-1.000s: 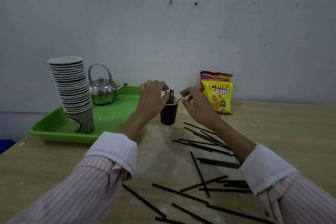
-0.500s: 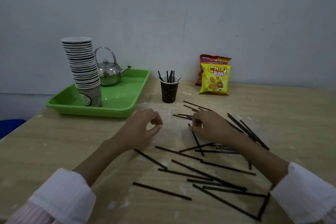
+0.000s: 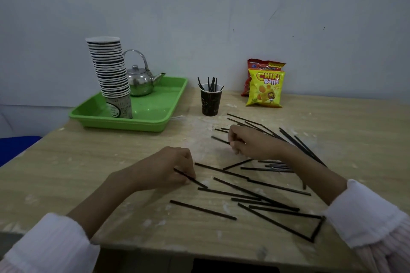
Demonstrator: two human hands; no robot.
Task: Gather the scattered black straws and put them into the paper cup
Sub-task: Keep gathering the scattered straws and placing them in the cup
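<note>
A dark paper cup [image 3: 211,102] stands upright near the back of the wooden table [image 3: 88,162], with several black straws [image 3: 210,84] poking out of it. Many more black straws [image 3: 253,193] lie scattered across the table in front of and to the right of the cup. My left hand [image 3: 168,166] rests on the table, its fingertips pinched on one black straw [image 3: 190,178]. Further back, my right hand [image 3: 250,143] has its fingers closed on another black straw [image 3: 219,139] whose end sticks out to the left.
A green tray [image 3: 155,115] at the back left holds a tall stack of paper cups [image 3: 111,75] and a steel kettle [image 3: 140,80]. Two snack bags [image 3: 265,86] lean against the wall at the back right. The table's front edge is close to me.
Both hands came back from the cup down to the table. The left hand moved toward me and pinched a straw; the right hand closed on a straw among the far ones.
</note>
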